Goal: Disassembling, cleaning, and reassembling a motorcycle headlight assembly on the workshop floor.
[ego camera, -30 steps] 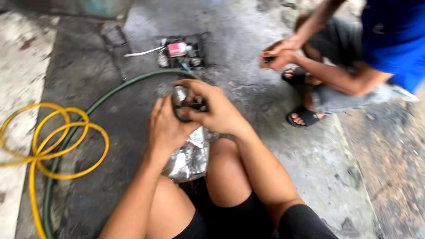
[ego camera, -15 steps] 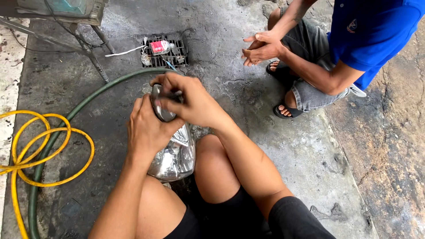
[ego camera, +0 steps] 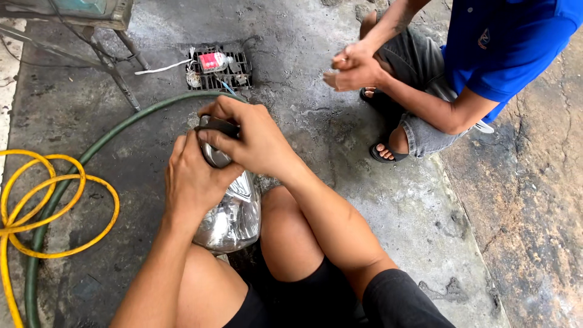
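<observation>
Chrome headlamp housing — likely light, slick, fragile. Left hand and right hand clasp its far end; hold there.

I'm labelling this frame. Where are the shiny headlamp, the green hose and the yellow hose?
shiny headlamp (ego camera: pixel 234 215), head view, chrome side.
green hose (ego camera: pixel 103 141), head view, mid-curve.
yellow hose (ego camera: pixel 91 180), head view, top of right loop.

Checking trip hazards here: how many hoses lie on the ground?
2. A coiled yellow hose lies at the left; a dark green hose curves from the left edge toward the drain grate, beside the hands. More may lie outside the frame.
</observation>
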